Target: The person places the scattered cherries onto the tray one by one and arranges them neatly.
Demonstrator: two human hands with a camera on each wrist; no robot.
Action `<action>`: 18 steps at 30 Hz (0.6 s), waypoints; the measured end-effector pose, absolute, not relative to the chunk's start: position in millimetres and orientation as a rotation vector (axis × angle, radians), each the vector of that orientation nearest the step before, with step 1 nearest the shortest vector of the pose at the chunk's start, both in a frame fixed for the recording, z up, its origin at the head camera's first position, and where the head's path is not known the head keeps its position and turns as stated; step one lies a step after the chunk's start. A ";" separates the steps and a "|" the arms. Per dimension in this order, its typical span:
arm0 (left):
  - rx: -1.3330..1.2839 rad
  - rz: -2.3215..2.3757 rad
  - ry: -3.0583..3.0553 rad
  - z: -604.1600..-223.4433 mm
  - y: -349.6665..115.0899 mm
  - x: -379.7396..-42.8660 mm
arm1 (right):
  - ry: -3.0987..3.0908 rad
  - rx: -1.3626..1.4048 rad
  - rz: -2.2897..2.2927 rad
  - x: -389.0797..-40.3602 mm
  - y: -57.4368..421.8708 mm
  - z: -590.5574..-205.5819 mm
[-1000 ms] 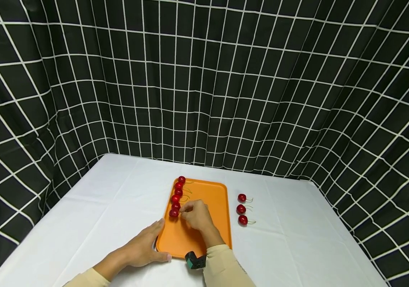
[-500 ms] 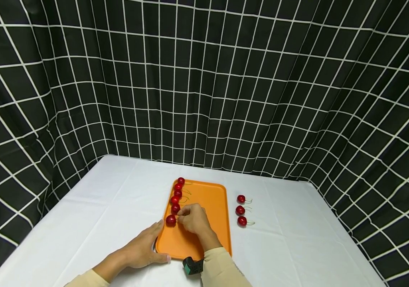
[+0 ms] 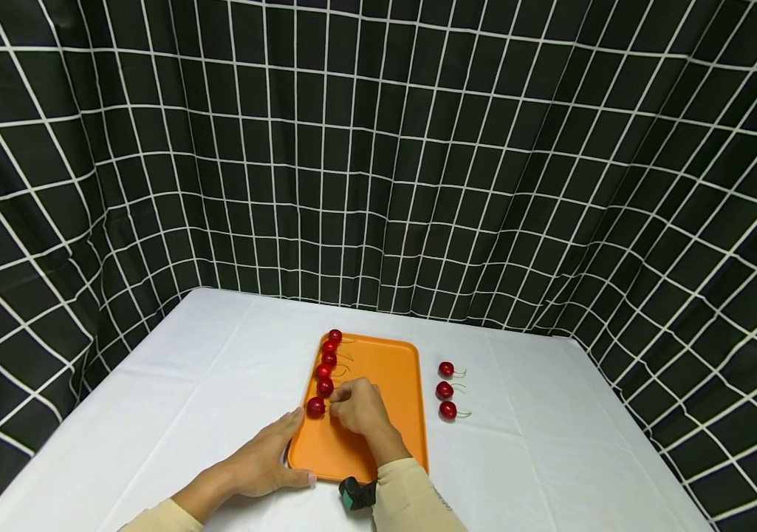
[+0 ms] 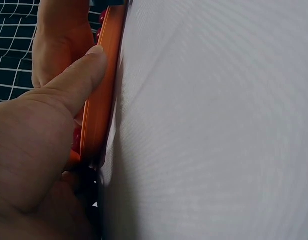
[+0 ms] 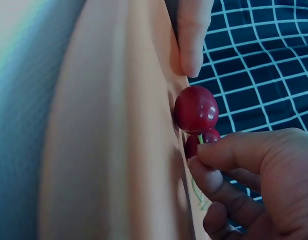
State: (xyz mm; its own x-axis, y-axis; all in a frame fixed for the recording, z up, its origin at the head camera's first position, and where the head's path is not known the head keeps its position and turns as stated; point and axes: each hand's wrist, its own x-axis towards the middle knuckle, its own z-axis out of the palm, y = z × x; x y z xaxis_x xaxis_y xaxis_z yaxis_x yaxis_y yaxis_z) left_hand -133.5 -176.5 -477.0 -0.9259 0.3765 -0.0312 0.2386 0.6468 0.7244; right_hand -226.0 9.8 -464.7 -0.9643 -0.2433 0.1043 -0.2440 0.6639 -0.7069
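My right hand (image 3: 360, 406) is over the orange tray (image 3: 388, 355), pinching the green stem of a cherry (image 3: 315, 407) between thumb and forefinger. That dark red cherry (image 5: 196, 110) is at the tray's left side, a little nearer me than a column of several cherries (image 3: 325, 386) along the left rim. Stems in the column point right. My left hand (image 3: 261, 454) lies at the tray's front left corner, its fairly straight fingers along the left edge and its thumb (image 4: 86, 75) against the front rim.
Three cherries with stems (image 3: 444, 390) lie in a column on the white tablecloth (image 3: 551, 443), right of the tray. A black curtain with a white grid (image 3: 378, 148) encloses the table's back and sides. A small dark device (image 3: 355, 493) is by the right wrist.
My right hand has drawn the pinched cherry slightly toward me and left, opening a gap from the column. It then stays nearly still. My left hand keeps its place.
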 end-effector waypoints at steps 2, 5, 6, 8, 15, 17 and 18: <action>0.505 1.140 2.686 -477.5 -176.4 -133.9 | -2.855 0.391 1.207 -226.0 9.4 -465.0; 0.510 1.144 2.691 -477.1 -176.1 -133.8 | -2.821 0.366 1.232 -226.1 8.8 -464.9; 0.514 1.144 2.694 -477.0 -176.0 -133.7 | -2.809 0.360 1.241 -226.0 8.7 -464.9; 0.519 1.145 2.698 -476.5 -176.0 -133.2 | -2.793 0.342 1.261 -225.7 8.2 -464.8; 0.511 1.142 2.704 -475.8 -175.8 -132.5 | -2.792 0.337 1.247 -225.7 7.6 -466.8; 0.502 1.135 2.705 -476.5 -176.0 -132.8 | -2.803 0.349 1.250 -225.2 7.3 -467.0; 0.497 1.133 2.705 -476.8 -176.1 -132.9 | -2.807 0.356 1.249 -224.9 7.2 -467.0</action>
